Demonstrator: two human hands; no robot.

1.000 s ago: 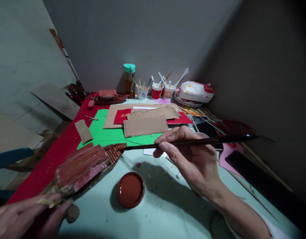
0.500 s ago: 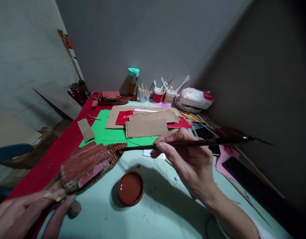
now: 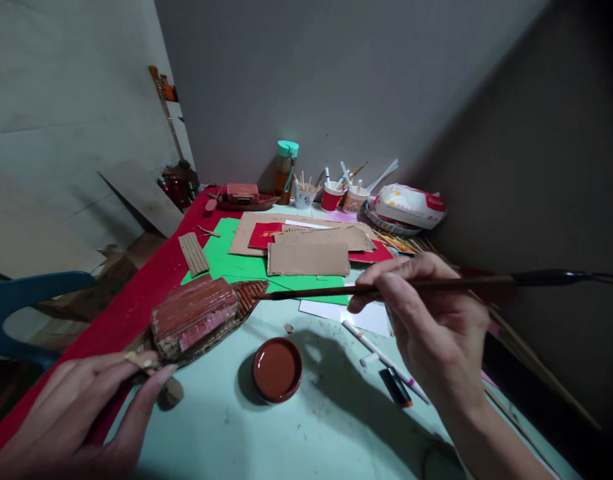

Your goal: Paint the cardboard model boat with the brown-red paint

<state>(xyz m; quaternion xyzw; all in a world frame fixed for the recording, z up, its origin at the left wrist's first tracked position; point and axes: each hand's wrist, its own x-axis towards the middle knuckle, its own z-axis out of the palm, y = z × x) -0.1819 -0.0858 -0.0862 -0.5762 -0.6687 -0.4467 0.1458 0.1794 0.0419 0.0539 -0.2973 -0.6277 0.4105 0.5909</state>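
My left hand (image 3: 94, 403) pinches the near end of a cardboard model boat (image 3: 194, 317), which has a reddish-brown painted cabin roof and a ridged bow. Part of the cabin's side and hull shows bare or pinkish cardboard. Between the thumb and fingers of my right hand (image 3: 431, 320) is a long paintbrush (image 3: 326, 291). Its tip is at the edge of the boat's bow; whether it touches I cannot tell. A small round dish of red-brown paint (image 3: 277, 369) sits on the table below the brush. A grey-brown lump (image 3: 170, 394) lies beside my left fingertips.
Cardboard pieces (image 3: 309, 259) lie on green paper (image 3: 226, 267). Behind stand another model boat (image 3: 244, 197), a bottle (image 3: 285, 173), paper cups (image 3: 332, 197) and a tissue pack (image 3: 409, 205). A marker (image 3: 386, 360) and a black cap (image 3: 395, 387) lie near my right wrist.
The brush and my right hand have moved right, with the brush tip drawn from on the bow to its edge. The view has shifted, so most things appear further right.
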